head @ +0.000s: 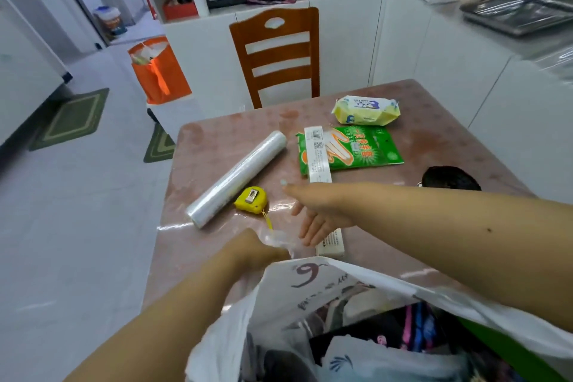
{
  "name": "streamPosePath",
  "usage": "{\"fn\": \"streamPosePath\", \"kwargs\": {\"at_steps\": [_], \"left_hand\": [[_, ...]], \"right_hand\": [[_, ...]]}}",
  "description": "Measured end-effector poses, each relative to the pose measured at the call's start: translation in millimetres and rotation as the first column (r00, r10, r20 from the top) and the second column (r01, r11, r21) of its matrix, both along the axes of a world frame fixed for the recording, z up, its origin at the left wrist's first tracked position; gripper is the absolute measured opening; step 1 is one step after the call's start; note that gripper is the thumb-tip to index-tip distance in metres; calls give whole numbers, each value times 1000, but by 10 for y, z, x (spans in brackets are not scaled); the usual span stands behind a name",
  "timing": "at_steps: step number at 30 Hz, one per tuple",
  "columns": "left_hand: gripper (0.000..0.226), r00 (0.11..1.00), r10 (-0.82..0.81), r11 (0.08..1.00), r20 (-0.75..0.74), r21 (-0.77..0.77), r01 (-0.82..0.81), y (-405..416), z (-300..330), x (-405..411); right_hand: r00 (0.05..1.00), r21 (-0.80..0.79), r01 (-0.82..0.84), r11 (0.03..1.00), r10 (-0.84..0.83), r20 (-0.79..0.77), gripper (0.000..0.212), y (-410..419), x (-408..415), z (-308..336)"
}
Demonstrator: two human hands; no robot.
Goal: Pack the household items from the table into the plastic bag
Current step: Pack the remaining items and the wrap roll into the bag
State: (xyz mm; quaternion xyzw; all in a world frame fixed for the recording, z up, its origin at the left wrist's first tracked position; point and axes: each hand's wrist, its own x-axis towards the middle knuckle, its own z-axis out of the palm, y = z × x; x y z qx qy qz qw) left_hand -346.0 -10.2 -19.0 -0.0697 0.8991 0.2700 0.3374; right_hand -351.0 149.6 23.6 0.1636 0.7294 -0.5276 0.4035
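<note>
The plastic bag [310, 295] sits nearest at 6 o'clock, partly filled, its rim pinched by the left hand [257, 246]. The right hand [316, 223], fingers spread and empty, hovers over the surface [387, 245]. Best keep the mouth wide, then grab the tape measure [250, 200] at 11 o'clock

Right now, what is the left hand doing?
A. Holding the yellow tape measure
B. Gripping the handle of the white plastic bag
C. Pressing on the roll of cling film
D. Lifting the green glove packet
B: the left hand pinches the bunched handle of the white plastic bag at the table's near edge, while the tape measure, cling film roll and green glove packet lie untouched on the table.
</note>
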Motion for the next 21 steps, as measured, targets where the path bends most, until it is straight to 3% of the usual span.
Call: {"fn": "streamPosePath", "kwargs": {"at_steps": [2, 5, 7, 9, 12, 17, 19, 21], "left_hand": [[51, 983, 138, 986, -119, 115, -124, -56, 135, -144], [61, 939, 281, 922, -196, 327, -207, -56, 454, -325], [70, 923, 282, 914, -260, 365, -177, 20, 646, -356], [70, 910, 308, 901, -278, 393, -185, 95, 776, -341], [60, 912, 346, 872, -222, 435, -225, 199, 943, -296], [58, 928, 330, 850, -175, 483, -211, 207, 1396, -101], [76, 930, 289, 889, -226, 424, -173, 128, 1591, 22], [75, 933, 244, 922, -264, 361, -139, 59, 1772, 208]], "right_hand": [[992, -14, 83, 996, -84, -91, 68, 29, -55, 20], [947, -16, 192, 981, -190, -260, 49, 59, -139, 90], [937, 84, 108, 991, -73, -342, 50, 88, -152, 215], [901, 228, -55, 972, 147, -408, 55, 137, -95, 383], [792, 394, -184, 901, 373, -483, 38, 215, 33, 595], [785, 452, -187, 872, 409, -464, 17, 432, 183, 930], [783, 456, -164, 875, 396, -479, 13, 559, 286, 1126], [782, 443, -141, 885, 374, -498, 14, 649, 439, 1331]]}}
